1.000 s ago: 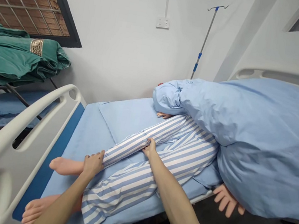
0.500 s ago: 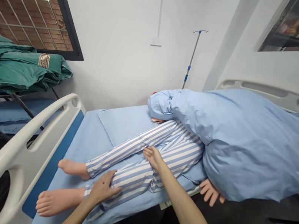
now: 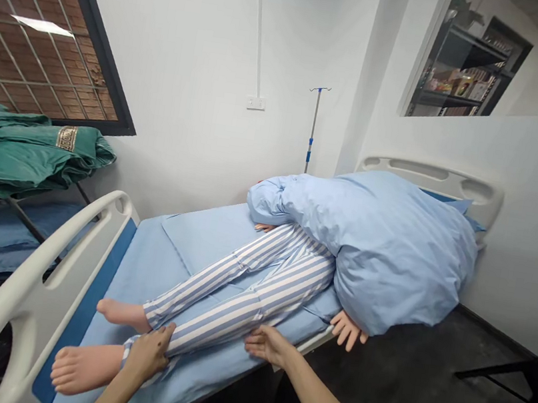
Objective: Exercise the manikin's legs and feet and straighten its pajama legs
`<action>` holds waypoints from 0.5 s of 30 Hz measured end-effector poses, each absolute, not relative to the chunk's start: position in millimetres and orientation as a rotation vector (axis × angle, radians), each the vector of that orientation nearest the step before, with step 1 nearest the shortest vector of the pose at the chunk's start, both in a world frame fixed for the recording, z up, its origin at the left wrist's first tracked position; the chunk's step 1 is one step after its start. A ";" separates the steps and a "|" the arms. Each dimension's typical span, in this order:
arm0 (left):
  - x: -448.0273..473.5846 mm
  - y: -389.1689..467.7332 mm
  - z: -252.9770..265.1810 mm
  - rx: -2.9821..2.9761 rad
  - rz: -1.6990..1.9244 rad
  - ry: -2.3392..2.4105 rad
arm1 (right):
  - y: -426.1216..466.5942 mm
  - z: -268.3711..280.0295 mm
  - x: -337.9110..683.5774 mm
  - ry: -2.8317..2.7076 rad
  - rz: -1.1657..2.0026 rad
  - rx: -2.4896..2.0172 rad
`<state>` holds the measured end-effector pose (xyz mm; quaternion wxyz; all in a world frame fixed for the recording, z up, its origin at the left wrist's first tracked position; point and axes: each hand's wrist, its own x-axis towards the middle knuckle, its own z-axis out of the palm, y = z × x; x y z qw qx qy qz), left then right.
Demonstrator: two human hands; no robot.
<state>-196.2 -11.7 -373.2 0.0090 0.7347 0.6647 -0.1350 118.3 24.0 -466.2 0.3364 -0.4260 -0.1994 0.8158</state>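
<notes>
A mannequin lies on a bed, its legs in blue-and-white striped trousers (image 3: 227, 310). My left hand (image 3: 148, 353) is wrapped over the lower shin of the near leg, just above the bare near foot (image 3: 85, 368). At the near side of the same leg, around knee height, my right hand (image 3: 268, 345) has its fingers stretched out, with the tips by the trouser cloth. Whether those tips touch the leg I cannot tell. A bunched light-blue quilt (image 3: 385, 239) hides the mannequin's upper body. One mannequin hand (image 3: 348, 329) sticks out under it, over the bed's near edge.
A white footboard (image 3: 55, 264) rises at the left and a headboard (image 3: 445, 174) at the far right. Beyond the bed stands an IV pole (image 3: 313, 127). Green cloth (image 3: 29, 145) is piled at the left. Black stand legs (image 3: 501, 371) are at the right.
My left hand has moved down the near leg toward the ankle. My right hand has come off the top of the legs to the near side by the knee. The camera view has shifted.
</notes>
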 end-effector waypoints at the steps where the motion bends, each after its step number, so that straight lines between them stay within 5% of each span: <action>1: -197.7 -12.4 -365.6 2.317 -0.408 2.080 | 27.6 -465.9 118.2 -0.440 2.084 -1.040; 8: -197.7 -14.0 -327.5 2.363 -0.380 2.118 | 56.9 -445.5 119.3 -0.039 1.842 -0.579; 15: -190.4 -20.3 -342.6 2.255 -0.375 2.176 | 53.1 -428.1 124.5 -0.037 1.844 -0.538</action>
